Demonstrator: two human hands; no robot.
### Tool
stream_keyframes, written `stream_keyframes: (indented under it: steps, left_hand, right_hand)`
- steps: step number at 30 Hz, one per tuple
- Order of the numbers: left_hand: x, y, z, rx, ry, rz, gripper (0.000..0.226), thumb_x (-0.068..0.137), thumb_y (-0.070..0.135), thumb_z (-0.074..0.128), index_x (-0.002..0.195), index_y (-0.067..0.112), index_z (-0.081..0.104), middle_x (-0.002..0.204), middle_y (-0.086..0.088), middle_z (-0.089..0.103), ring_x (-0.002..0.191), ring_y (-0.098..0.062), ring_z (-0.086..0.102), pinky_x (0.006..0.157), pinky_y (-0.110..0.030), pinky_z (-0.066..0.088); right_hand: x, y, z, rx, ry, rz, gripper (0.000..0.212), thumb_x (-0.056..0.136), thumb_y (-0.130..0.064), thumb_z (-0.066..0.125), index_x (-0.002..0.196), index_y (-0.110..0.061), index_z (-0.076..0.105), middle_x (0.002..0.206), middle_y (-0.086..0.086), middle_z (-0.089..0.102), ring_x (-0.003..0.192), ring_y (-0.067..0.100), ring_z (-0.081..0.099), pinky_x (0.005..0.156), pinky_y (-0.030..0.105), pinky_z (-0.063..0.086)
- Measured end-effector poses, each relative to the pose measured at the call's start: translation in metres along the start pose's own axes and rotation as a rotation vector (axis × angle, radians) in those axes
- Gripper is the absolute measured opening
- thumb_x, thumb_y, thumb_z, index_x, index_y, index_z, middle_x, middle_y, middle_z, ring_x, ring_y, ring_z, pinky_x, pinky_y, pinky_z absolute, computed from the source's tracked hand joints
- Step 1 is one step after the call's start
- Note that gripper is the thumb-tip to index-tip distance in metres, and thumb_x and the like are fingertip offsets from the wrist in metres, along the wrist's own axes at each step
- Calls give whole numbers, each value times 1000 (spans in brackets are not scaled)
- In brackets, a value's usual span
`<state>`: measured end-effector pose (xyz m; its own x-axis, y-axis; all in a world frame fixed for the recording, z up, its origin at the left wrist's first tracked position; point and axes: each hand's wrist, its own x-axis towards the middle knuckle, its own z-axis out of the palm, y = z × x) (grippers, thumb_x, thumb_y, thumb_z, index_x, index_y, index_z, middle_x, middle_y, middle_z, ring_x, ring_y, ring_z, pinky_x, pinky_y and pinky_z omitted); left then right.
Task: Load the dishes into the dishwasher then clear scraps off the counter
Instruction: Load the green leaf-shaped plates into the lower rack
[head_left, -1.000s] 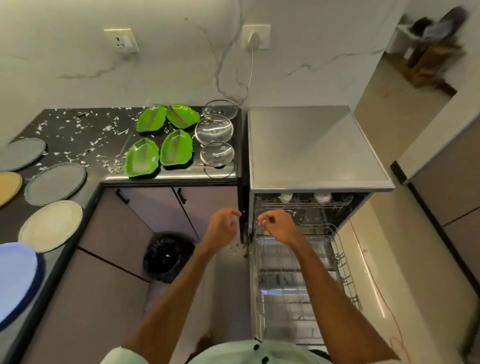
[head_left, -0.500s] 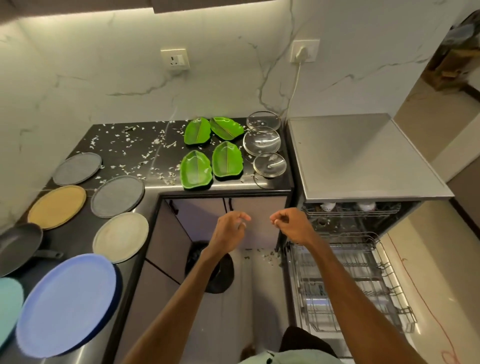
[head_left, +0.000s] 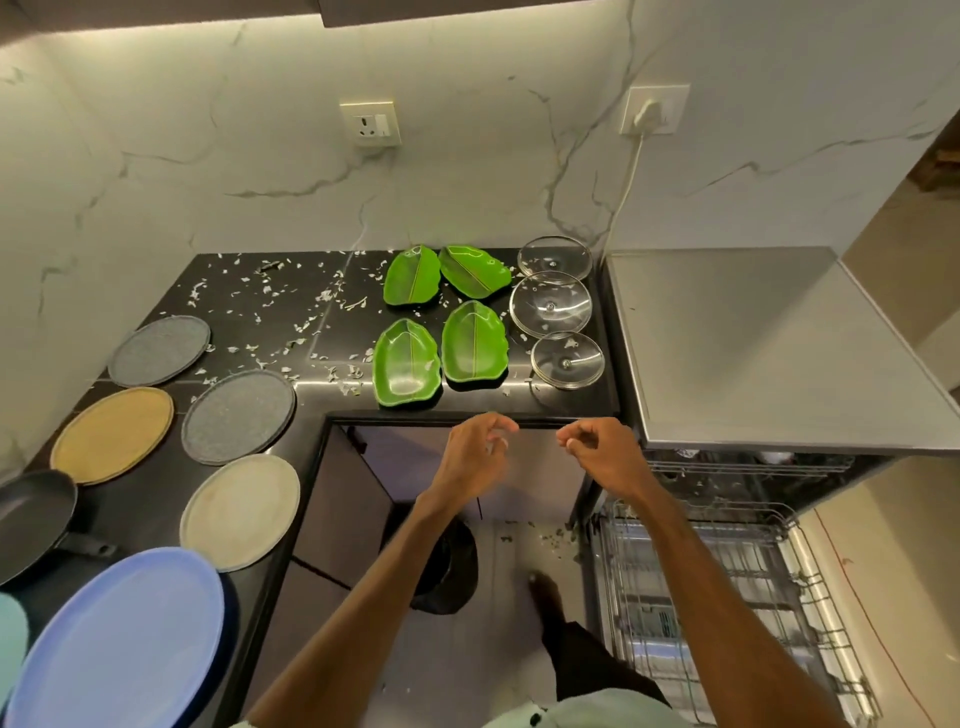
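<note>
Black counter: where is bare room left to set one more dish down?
Only the back stretch of the counter, between the grey plate and the green dishes, and it carries scraps. The left leg is crowded with plates, the right end with glass lids. The dishwasher top is bare.

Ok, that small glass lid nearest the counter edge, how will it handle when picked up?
The small glass lid is see-through, so probably fragile and slick. It lies flat, so pushed it should slide, not roll. Its centre knob seems the surest grip.
</note>
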<state>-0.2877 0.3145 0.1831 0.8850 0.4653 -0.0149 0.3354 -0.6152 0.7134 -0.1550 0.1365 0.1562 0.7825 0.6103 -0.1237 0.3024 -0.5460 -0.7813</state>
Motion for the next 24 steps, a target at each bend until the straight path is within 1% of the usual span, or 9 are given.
stream_keyframes:
  steps: [3,6,8,10,12,16,19,22,24]
  left_hand:
    - [39,2,6,-59,52,-31,35,84,-5,55,106,17,73,92,10,71,74,7,61,78,-9,48]
    - [76,5,11,-78,58,-39,45,80,-11,49,105,18,72,100,12,74,94,3,65,83,-18,52]
    - [95,8,12,-63,33,-58,48,79,-12,47,105,18,73,104,12,73,96,0,65,80,-10,47]
    - [109,9,11,-41,48,-54,47,78,-13,48,103,17,75,100,12,69,84,-3,60,69,-2,38]
    - [120,5,11,-43,76,-57,48,75,-14,48,100,17,76,99,10,68,81,-4,58,67,-4,38]
    - [133,-13,6,-44,63,-133,52,72,-14,46,97,22,75,108,1,69,97,-13,63,81,-30,53]
    - [143,-20,0,-44,53,-199,53,71,-14,47,95,24,75,100,2,67,75,-10,61,63,-31,52]
    - [152,-19,-5,-55,70,-218,49,75,-16,49,97,19,76,76,11,56,52,-2,47,47,-14,34]
    - [157,-18,-11,-64,101,-197,45,77,-14,50,97,17,76,68,16,52,48,-1,46,46,-13,30]
  right_hand:
    - [36,-2,-3,-14,-19,-2,18,91,-7,66,96,-16,80,95,-8,77,88,2,70,88,19,55]
    - [71,-6,-7,-24,-37,-31,15,89,-7,69,90,-17,81,87,-9,77,81,-1,70,81,15,55]
    - [93,-11,-11,-12,-45,-49,11,86,-9,74,86,-18,81,80,-10,77,77,2,71,77,18,57]
    - [115,-15,-14,5,-51,-57,10,81,-8,80,83,-17,81,72,-8,75,70,5,70,71,19,56]
    - [136,-20,-15,6,-48,-69,9,76,-11,84,78,-19,80,66,-8,73,63,3,67,64,19,54]
    - [167,-27,-9,-9,-67,-96,18,78,-32,86,66,-23,76,57,-12,70,53,3,65,55,21,51]
    - [185,-34,-4,-17,-52,-115,30,86,-43,78,65,-22,75,53,-13,68,50,1,63,56,22,49]
    - [202,-37,2,11,-104,-144,18,89,-27,77,73,-19,78,60,-11,72,59,3,70,69,33,60]
    - [210,-43,6,-1,-114,-171,3,83,-14,81,81,-16,80,68,-7,75,64,4,72,71,29,61]
